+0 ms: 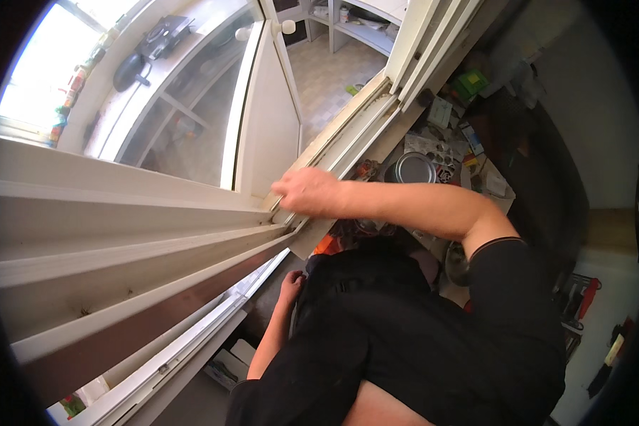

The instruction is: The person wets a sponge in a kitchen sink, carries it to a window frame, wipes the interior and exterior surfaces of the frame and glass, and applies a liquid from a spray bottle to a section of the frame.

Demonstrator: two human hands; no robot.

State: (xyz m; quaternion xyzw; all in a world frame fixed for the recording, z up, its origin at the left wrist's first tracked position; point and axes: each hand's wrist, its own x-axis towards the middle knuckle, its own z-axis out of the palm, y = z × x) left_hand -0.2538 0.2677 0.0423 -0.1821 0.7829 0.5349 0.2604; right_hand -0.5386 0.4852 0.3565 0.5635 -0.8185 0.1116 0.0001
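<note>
My right hand is over the near corner of a white window frame with sliding tracks, its fingers curled down towards the grooves. Whether it holds anything is hidden under the fingers. Dirt marks the grooves, and the white frame side runs from this corner to the left. Lower down, my left hand hangs beside my dark clothing, below the frame. Its fingers are bent, and no object shows in it; they are too small to read clearly.
Past the frame, a white glazed door with a round knob stands ajar. A round metal tin sits among clutter right of the tracks, near a green box. White shelves stand at the far side.
</note>
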